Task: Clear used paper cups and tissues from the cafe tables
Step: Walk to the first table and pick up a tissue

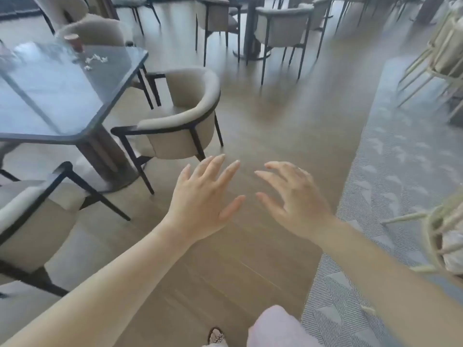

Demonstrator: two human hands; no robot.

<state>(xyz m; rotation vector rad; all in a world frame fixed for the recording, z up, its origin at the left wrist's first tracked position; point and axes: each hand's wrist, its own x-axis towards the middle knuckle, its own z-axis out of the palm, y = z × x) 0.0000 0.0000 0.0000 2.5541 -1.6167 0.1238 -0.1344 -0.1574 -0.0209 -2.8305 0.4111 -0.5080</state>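
Observation:
A reddish-brown paper cup (74, 42) stands near the far edge of the dark glossy table (57, 96) at the upper left. Crumpled white tissue bits (96, 59) lie on the tabletop just right of the cup. My left hand (203, 196) and my right hand (295, 199) are held out in front of me over the wooden floor, fingers spread, holding nothing. Both hands are well to the right of the table and far from the cup. The picture is blurred by motion.
Beige armchairs with black legs surround the table, one (183, 116) at its right side and one (27, 221) at the near left. More chairs and a table stand at the back. A grey patterned carpet (390, 196) and light rope-frame chairs (443, 236) line the right.

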